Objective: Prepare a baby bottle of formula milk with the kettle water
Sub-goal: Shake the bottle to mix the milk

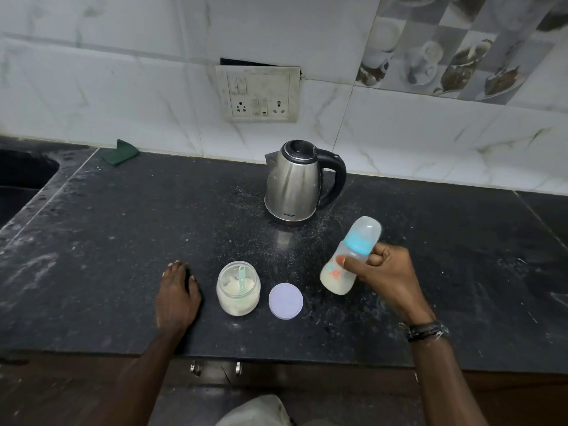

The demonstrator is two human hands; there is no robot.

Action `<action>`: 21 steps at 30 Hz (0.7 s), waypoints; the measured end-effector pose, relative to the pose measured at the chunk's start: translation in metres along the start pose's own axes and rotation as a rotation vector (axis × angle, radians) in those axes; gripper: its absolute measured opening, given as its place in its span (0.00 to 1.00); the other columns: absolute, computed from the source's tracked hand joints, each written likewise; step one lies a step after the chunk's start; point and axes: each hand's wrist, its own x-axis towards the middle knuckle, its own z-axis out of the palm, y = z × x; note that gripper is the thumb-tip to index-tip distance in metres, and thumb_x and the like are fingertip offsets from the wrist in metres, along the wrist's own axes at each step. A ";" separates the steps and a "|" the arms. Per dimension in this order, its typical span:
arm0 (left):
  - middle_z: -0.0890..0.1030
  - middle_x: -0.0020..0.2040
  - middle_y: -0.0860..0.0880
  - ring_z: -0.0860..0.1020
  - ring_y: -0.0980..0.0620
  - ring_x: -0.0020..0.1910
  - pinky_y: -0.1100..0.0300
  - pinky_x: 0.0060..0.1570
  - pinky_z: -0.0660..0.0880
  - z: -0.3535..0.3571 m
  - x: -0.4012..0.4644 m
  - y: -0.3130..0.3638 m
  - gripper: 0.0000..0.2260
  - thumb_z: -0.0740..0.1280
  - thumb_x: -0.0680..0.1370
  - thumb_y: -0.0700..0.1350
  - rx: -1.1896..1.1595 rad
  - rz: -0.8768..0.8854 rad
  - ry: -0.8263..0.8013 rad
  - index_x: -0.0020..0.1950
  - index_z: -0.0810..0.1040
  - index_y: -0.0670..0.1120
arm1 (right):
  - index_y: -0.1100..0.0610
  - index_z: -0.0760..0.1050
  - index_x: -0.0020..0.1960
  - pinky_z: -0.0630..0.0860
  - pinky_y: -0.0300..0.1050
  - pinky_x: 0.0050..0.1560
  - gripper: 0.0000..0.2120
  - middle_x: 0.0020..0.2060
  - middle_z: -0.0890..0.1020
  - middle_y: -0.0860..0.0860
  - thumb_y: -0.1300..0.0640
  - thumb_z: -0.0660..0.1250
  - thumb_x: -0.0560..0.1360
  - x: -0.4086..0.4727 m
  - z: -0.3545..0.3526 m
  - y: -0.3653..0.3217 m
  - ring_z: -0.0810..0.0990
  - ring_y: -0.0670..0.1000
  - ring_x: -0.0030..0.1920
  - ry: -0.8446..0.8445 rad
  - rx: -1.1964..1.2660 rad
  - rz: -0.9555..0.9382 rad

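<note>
My right hand grips a baby bottle with a blue collar and clear cap, held tilted above the black counter; milky liquid fills its lower part. A steel kettle with a black handle stands behind it, lid closed. An open jar of formula powder with a green scoop inside sits front centre, and its lilac lid lies flat to its right. My left hand rests palm down on the counter, left of the jar, holding nothing.
A wall socket plate is on the tiled wall behind the kettle. A folded green cloth lies at the back left. A dark sink is at the far left. Drawer handles show below the counter edge.
</note>
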 end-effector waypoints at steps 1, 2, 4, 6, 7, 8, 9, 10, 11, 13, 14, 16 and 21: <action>0.75 0.67 0.34 0.72 0.34 0.68 0.40 0.68 0.69 0.000 0.000 -0.001 0.12 0.65 0.79 0.37 0.001 -0.006 -0.004 0.61 0.76 0.35 | 0.57 0.84 0.54 0.83 0.45 0.46 0.17 0.44 0.88 0.49 0.58 0.81 0.67 0.000 0.000 -0.001 0.88 0.48 0.46 -0.032 -0.034 -0.007; 0.75 0.67 0.34 0.72 0.35 0.68 0.40 0.68 0.69 0.001 -0.001 -0.001 0.12 0.65 0.79 0.37 0.001 -0.008 -0.004 0.62 0.76 0.35 | 0.58 0.84 0.53 0.83 0.45 0.47 0.16 0.44 0.88 0.50 0.58 0.81 0.66 -0.001 -0.001 0.000 0.88 0.49 0.47 -0.062 -0.036 0.008; 0.75 0.67 0.34 0.71 0.35 0.69 0.40 0.69 0.69 0.000 0.000 0.000 0.13 0.65 0.79 0.37 0.000 -0.007 -0.001 0.62 0.76 0.35 | 0.60 0.84 0.53 0.83 0.45 0.44 0.14 0.44 0.88 0.53 0.61 0.79 0.68 -0.001 -0.001 -0.003 0.88 0.53 0.47 -0.078 0.029 0.039; 0.75 0.68 0.34 0.71 0.35 0.69 0.41 0.69 0.68 -0.001 0.000 0.002 0.13 0.65 0.79 0.37 -0.005 -0.013 0.004 0.63 0.76 0.35 | 0.58 0.84 0.52 0.82 0.42 0.42 0.13 0.44 0.88 0.52 0.61 0.79 0.68 0.002 -0.001 -0.005 0.88 0.51 0.46 -0.047 0.046 0.016; 0.75 0.67 0.34 0.71 0.35 0.69 0.41 0.70 0.68 -0.002 -0.001 0.003 0.13 0.65 0.79 0.37 -0.008 -0.013 0.008 0.62 0.76 0.34 | 0.57 0.84 0.52 0.83 0.41 0.43 0.14 0.44 0.88 0.51 0.61 0.80 0.68 0.003 -0.001 -0.008 0.88 0.49 0.45 -0.046 0.027 -0.001; 0.75 0.67 0.33 0.72 0.34 0.68 0.41 0.69 0.68 -0.002 -0.002 0.004 0.12 0.65 0.79 0.36 -0.011 -0.009 0.014 0.62 0.76 0.34 | 0.57 0.84 0.51 0.83 0.41 0.44 0.14 0.44 0.88 0.50 0.61 0.80 0.67 0.003 -0.001 -0.008 0.88 0.48 0.45 -0.056 0.005 -0.011; 0.76 0.66 0.33 0.72 0.34 0.68 0.40 0.69 0.68 -0.002 -0.002 0.005 0.12 0.65 0.79 0.37 -0.015 -0.002 0.023 0.61 0.76 0.34 | 0.57 0.84 0.51 0.83 0.42 0.45 0.13 0.44 0.88 0.51 0.61 0.80 0.67 0.004 -0.001 -0.006 0.88 0.48 0.45 -0.067 -0.004 -0.013; 0.76 0.66 0.33 0.72 0.34 0.68 0.40 0.69 0.68 -0.003 -0.002 0.005 0.12 0.63 0.79 0.38 -0.018 0.008 0.031 0.61 0.76 0.34 | 0.56 0.84 0.50 0.83 0.42 0.44 0.12 0.44 0.88 0.52 0.61 0.79 0.68 0.004 0.000 -0.004 0.88 0.49 0.45 -0.060 0.017 0.001; 0.76 0.65 0.33 0.73 0.34 0.67 0.40 0.69 0.69 -0.003 -0.002 0.006 0.13 0.62 0.79 0.39 -0.020 0.016 0.035 0.61 0.77 0.34 | 0.56 0.84 0.50 0.82 0.42 0.43 0.12 0.45 0.88 0.53 0.60 0.79 0.68 0.004 0.001 -0.004 0.88 0.48 0.44 -0.042 0.038 0.010; 0.76 0.66 0.32 0.72 0.34 0.68 0.40 0.69 0.68 -0.003 -0.002 0.006 0.13 0.62 0.79 0.39 -0.019 0.010 0.028 0.61 0.76 0.34 | 0.54 0.83 0.52 0.82 0.42 0.45 0.16 0.45 0.88 0.49 0.55 0.81 0.66 0.004 0.001 -0.001 0.87 0.45 0.44 0.021 -0.043 -0.019; 0.76 0.66 0.32 0.72 0.34 0.68 0.40 0.69 0.68 -0.003 -0.003 0.006 0.13 0.63 0.80 0.38 -0.015 0.005 0.025 0.62 0.76 0.33 | 0.54 0.84 0.52 0.82 0.42 0.46 0.18 0.44 0.88 0.47 0.51 0.81 0.64 0.004 0.001 -0.001 0.87 0.43 0.44 0.027 -0.105 -0.005; 0.75 0.66 0.32 0.72 0.34 0.69 0.40 0.70 0.68 -0.003 -0.004 0.006 0.13 0.64 0.79 0.37 -0.013 0.004 0.024 0.62 0.76 0.33 | 0.55 0.84 0.52 0.82 0.43 0.46 0.20 0.44 0.88 0.47 0.50 0.81 0.63 0.004 0.000 0.001 0.87 0.44 0.44 -0.019 -0.139 0.003; 0.75 0.67 0.33 0.71 0.34 0.69 0.40 0.70 0.67 -0.003 -0.003 0.006 0.14 0.65 0.79 0.36 -0.010 -0.009 0.021 0.63 0.76 0.33 | 0.55 0.83 0.54 0.83 0.46 0.47 0.22 0.45 0.88 0.48 0.48 0.82 0.62 0.003 0.004 0.002 0.87 0.46 0.45 0.021 -0.138 0.000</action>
